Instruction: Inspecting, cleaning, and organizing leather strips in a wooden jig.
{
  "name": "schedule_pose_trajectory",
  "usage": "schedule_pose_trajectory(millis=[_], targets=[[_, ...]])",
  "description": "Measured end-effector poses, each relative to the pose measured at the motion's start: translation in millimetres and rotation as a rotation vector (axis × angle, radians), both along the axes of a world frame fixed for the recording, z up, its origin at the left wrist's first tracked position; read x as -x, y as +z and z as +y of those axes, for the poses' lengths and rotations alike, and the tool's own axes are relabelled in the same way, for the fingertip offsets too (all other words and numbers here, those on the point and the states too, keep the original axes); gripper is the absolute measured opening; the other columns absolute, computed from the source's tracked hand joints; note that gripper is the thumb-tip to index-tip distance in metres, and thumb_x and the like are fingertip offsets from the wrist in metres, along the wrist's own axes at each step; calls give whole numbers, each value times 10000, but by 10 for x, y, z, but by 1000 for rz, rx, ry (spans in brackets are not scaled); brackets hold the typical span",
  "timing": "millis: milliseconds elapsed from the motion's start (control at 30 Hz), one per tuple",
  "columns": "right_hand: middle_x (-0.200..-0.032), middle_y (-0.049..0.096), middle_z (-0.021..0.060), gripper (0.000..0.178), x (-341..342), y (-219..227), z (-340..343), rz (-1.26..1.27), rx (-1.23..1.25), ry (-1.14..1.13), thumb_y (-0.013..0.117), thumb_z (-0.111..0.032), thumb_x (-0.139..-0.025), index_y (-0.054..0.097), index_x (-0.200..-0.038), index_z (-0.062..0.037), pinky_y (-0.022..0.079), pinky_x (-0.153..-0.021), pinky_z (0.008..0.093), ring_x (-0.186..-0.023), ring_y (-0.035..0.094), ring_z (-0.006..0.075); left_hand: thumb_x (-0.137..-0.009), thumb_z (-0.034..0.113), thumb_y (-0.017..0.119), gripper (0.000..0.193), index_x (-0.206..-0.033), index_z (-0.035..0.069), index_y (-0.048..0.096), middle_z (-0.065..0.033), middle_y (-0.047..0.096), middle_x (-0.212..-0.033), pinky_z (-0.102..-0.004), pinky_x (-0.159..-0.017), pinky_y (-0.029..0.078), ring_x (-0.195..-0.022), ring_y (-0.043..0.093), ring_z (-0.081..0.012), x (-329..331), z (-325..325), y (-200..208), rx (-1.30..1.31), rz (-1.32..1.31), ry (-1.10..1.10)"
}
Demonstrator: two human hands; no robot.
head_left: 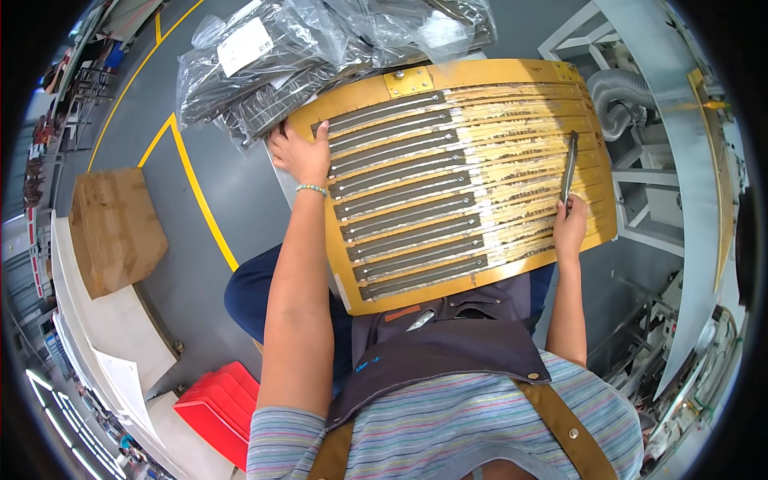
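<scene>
The slotted yellow board [504, 74] lies directly in front of the person, its near edge at the dark apron [448, 352]. The left part of the board carries a row of dark strips [400, 174], set parallel in the slots; the slots on the right part show bare, streaked surfaces.

Right hand [570, 222]: fingers closed around the near end of a loose dark strip [570, 164] — this strip is held over the right part of the board, crossing the line of the slots.

Left hand [302, 154]: positioned at the board's far left corner, thumb extended toward the end of the farthest strip; whether it grips the board cannot be told.

Clear plastic bags [352, 48] lie beyond the far edge, near a metal plate [409, 82] fixed there.
</scene>
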State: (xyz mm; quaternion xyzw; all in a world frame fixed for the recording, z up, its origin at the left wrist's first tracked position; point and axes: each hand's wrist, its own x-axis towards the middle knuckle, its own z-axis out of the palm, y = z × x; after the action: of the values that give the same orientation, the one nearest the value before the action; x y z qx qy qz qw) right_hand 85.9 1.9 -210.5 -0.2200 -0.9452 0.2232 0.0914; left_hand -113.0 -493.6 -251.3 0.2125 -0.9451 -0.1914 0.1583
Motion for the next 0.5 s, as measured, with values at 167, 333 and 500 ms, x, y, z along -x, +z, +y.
schedule_pose_trajectory(millis=[167, 333, 500], targets=[[-997, 653, 85, 225, 27, -113, 201, -31, 254, -111, 647, -63, -960, 616, -1163, 28, 511, -730, 306, -782, 627, 159, -791, 550, 774, 833, -1432, 78, 528, -146, 406, -1519, -583, -1136, 207, -1443, 279, -360, -15, -32, -30, -18, 31, 2], [-861, 572, -31, 256, 187, 224, 154, 159, 763, -154, 615, -110, -1001, 613, -1236, -9, 415, -599, 214, -675, 516, 43, -815, 514, 755, 778, -1410, 57, 546, -138, 424, -1507, -537, -1156, 197, -1444, 284, -338, -40, -115, -35, -180, 70, -37], [-864, 597, -38, 280, 660, 988, -256, -69, 867, 12, 620, -105, -992, 640, -1254, -9, 394, -610, 194, -692, 501, 31, -770, 552, 783, 830, -1420, 98, 539, -126, 436, -1512, -567, -1148, 213, -1442, 294, -341, -49, 15, 48, -58, 50, -6]])
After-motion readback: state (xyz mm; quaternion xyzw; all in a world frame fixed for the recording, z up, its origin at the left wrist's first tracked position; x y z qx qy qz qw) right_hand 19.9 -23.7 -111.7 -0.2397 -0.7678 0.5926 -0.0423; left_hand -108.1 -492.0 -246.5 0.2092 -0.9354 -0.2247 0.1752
